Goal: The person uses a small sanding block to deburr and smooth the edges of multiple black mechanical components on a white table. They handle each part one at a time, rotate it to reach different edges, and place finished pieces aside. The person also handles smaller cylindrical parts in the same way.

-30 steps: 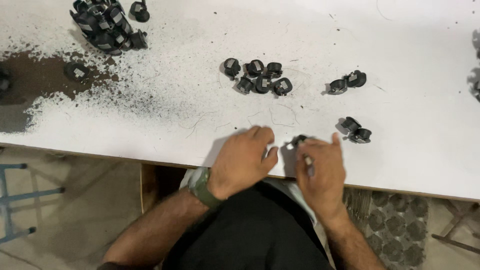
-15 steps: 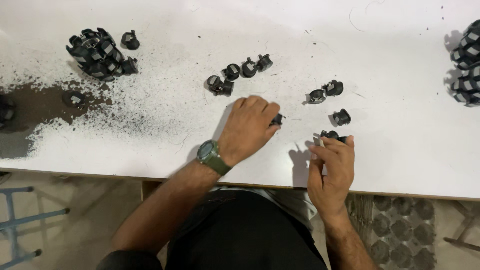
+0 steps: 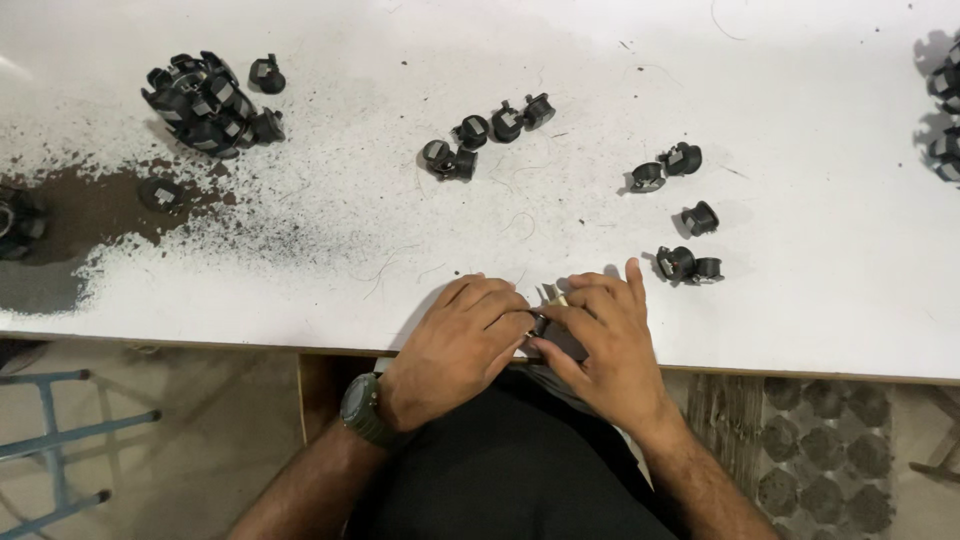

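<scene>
Where half a second ago the left hand (image 3: 462, 345) lay flat on the white bench (image 3: 780, 80) and the right hand (image 3: 605, 340) worked apart from it at 3 o'clock, both hands have now come together at the near edge, 6 o'clock of the frame, fingertips touching. Between them sits a small black plastic part (image 3: 540, 322), mostly hidden; the left fingers are curled down over it and the right thumb and forefinger pinch at it, other right fingers spread on the surface. A pale sliver shows just above the part, can't tell what it is. Read: the piece has moved from one-hand fiddling to a two-hand grip, so the work looks to be at a fit or press stage on that single part. Dark green wristwatch (image 3: 365, 410) on the left wrist. Surroundings on the bench: a pair of black round clips (image 3: 690, 266) just at 2 o'clock of the right hand, a single one (image 3: 700, 217) beyond, another pair (image 3: 667, 167) further out; a row of four or five similar parts (image 3: 485, 135) at 12 o'clock; a heaped cluster of the same black pieces (image 3: 205, 100) at 10 o'clock; more at the far right edge (image 3: 942, 110). Dark powder or filings (image 3: 90, 215) spread over the left end, thinning toward centre. Loose hair-thin strands scattered about. Below: tiled floor, blue metal frame (image 3: 50, 440) at 8 o'clock, grey moulded tray (image 3: 830, 440) at 4 o'clock.
</scene>
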The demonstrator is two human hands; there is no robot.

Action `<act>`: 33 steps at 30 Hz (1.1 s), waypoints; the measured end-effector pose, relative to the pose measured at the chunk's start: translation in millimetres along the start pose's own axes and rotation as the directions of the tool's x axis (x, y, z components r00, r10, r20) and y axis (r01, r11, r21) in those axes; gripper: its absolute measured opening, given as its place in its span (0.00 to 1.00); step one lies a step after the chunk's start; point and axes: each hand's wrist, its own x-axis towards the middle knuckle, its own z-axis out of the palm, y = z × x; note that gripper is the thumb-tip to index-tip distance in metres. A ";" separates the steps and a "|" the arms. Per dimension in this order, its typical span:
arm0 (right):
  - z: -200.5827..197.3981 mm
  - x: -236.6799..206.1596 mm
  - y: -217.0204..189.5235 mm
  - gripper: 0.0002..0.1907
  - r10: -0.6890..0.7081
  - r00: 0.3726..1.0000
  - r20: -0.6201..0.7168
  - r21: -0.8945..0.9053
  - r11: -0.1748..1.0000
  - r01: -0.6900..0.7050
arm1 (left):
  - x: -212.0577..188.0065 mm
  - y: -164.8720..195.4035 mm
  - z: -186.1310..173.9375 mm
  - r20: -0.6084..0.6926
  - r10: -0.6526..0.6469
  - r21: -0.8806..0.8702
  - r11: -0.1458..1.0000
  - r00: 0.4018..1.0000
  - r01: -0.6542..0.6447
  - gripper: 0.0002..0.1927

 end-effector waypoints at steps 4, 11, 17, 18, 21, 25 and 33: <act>8.8 -5.4 -3.4 0.21 0.014 0.997 -0.080 -0.035 0.999 -0.017 | -8.3 0.8 3.1 -0.058 0.088 0.114 0.990 0.994 -0.081 0.12; 17.6 -20.9 -0.5 0.22 -0.017 0.977 -0.214 -0.030 0.999 0.010 | -21.5 4.2 19.9 -0.149 -0.071 0.093 0.992 0.986 0.085 0.11; 28.5 -41.5 -6.5 0.15 -0.078 0.951 -0.300 0.146 0.981 0.127 | -27.1 11.8 34.9 -0.279 -0.150 0.058 0.983 0.948 0.173 0.09; 31.4 -42.4 -7.3 0.15 -0.072 0.955 -0.287 0.138 0.984 0.116 | -27.2 12.1 36.1 -0.287 -0.164 0.047 0.982 0.944 0.185 0.08; 38.2 -41.1 -9.0 0.16 -0.056 0.961 -0.269 0.112 0.990 0.089 | -28.0 12.1 37.8 -0.300 -0.183 0.020 0.980 0.936 0.198 0.08; 42.4 -38.4 -11.9 0.17 -0.046 0.960 -0.277 0.102 0.992 0.077 | -30.7 10.5 38.8 -0.317 -0.144 0.027 0.987 0.937 0.161 0.08; 47.2 -41.5 -14.1 0.18 -0.039 0.955 -0.292 0.129 0.989 0.080 | -35.5 3.5 37.5 -0.260 -0.012 0.158 0.986 0.965 0.054 0.08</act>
